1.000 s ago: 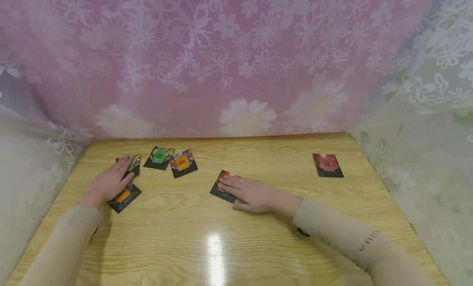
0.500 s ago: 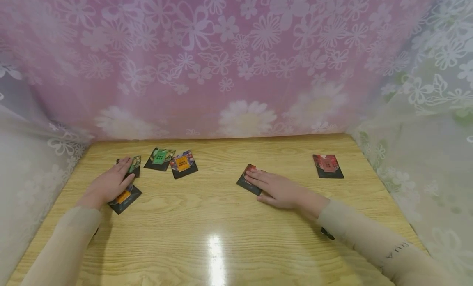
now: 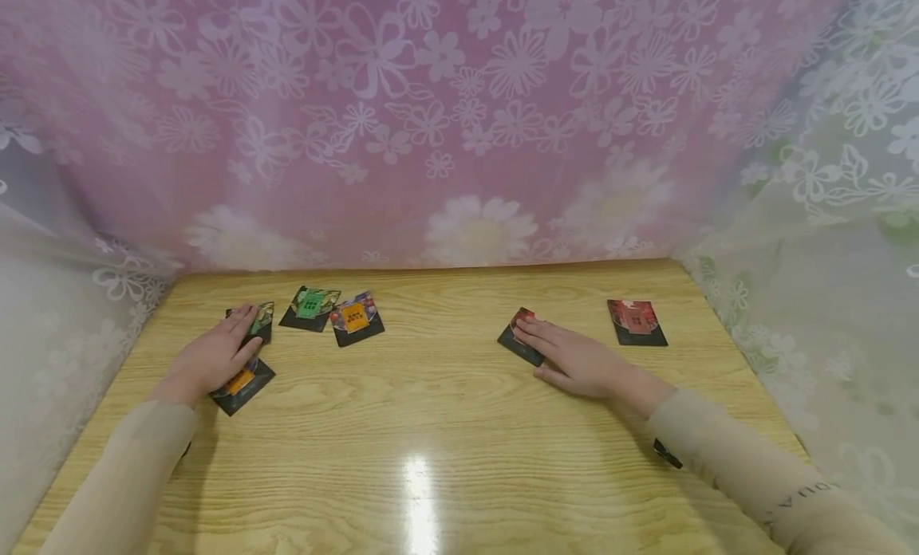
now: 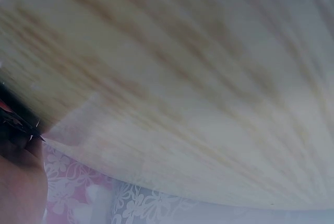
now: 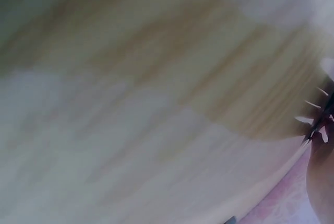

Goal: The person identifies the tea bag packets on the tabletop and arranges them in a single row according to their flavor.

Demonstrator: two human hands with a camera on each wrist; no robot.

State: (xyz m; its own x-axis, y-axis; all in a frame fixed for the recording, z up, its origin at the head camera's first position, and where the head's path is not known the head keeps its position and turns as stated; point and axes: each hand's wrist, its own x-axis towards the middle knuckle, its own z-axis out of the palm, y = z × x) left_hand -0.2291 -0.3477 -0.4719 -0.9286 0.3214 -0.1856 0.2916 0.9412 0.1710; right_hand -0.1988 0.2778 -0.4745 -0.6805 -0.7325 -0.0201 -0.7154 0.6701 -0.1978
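My left hand (image 3: 208, 356) lies with straight fingers over a black packet with a green label (image 3: 263, 320) at the left of the table. Below its thumb is a black packet with an orange label (image 3: 242, 387), partly covered by the hand. Right of centre, the straight fingers of my right hand (image 3: 577, 362) rest on a black and red packet (image 3: 522, 344), hiding much of its face. In the left wrist view, part of the left hand (image 4: 21, 187) shows at the lower left edge. The right hand (image 5: 321, 172) appears at the right edge of its own wrist view.
A green-labelled packet (image 3: 310, 306) and an orange-labelled packet (image 3: 356, 320) lie side by side at the back left. Another red packet (image 3: 637, 322) lies at the back right of the wooden table (image 3: 345, 475). A pink floral curtain (image 3: 459, 140) hangs behind.
My right hand has slid the red packet rightward across the table, from the middle toward the other red packet. The left hand and the other packets have stayed in place.
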